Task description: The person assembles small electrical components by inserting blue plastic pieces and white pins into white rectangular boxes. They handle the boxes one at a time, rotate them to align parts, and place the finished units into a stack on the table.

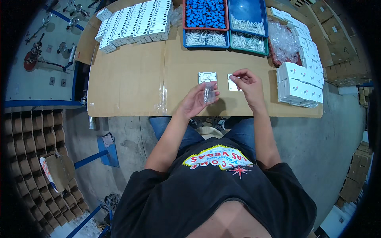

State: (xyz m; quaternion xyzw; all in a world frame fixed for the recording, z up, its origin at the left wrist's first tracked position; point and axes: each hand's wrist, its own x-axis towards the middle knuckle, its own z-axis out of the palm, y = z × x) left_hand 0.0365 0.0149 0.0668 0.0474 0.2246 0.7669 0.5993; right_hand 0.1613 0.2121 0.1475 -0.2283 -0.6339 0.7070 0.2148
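Note:
A small clear plastic bag (209,93) is held in my left hand (197,98), its palm turned up and the fingers round the bag. Just beyond that hand, a white printed box or card (207,76) lies on the cardboard-covered table. My right hand (249,84) is closed in a pinch at the upper edge of a flat white piece (233,85). Whether the fingertips grip this piece or something small above it, I cannot tell.
At the back stand trays of blue parts (205,14) and white plugs or tubes (206,38). Rows of white boxes (137,23) fill the back left; more box stacks (297,85) stand right, beside clear bags (283,41). The table's cardboard edge (127,116) runs before my lap.

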